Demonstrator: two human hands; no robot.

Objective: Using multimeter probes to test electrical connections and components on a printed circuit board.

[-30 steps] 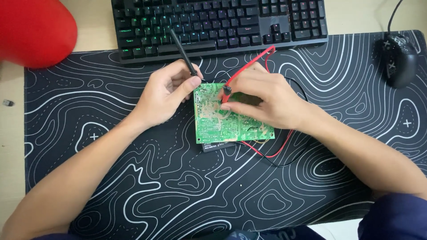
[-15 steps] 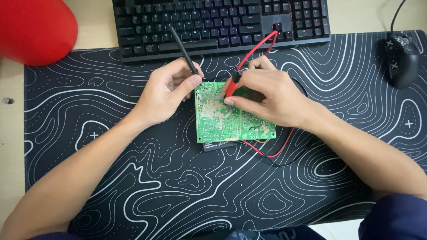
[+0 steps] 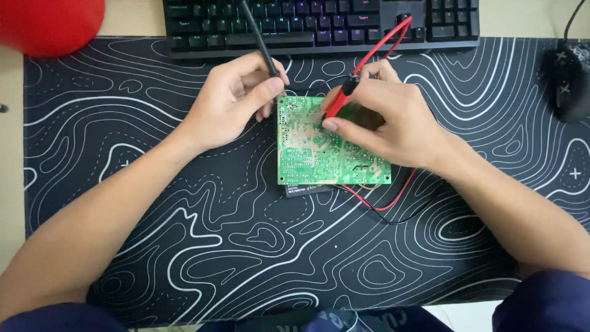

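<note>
Two hands work over a green circuit board (image 3: 319,144) lying on a black mat (image 3: 184,233) with white contour lines, on the tabletop. Left hand (image 3: 230,104) has its grip pinched on a black probe (image 3: 261,43), whose tip sits at the board's upper left corner. Right hand (image 3: 387,123) rests on the board, its grip pinched on a red probe (image 3: 344,98) pressed to the board's upper middle. Red and black leads (image 3: 384,206) loop out below the board. Beyond lie a keyboard (image 3: 319,24), a mouse (image 3: 568,77) and a red object (image 3: 49,24).
</note>
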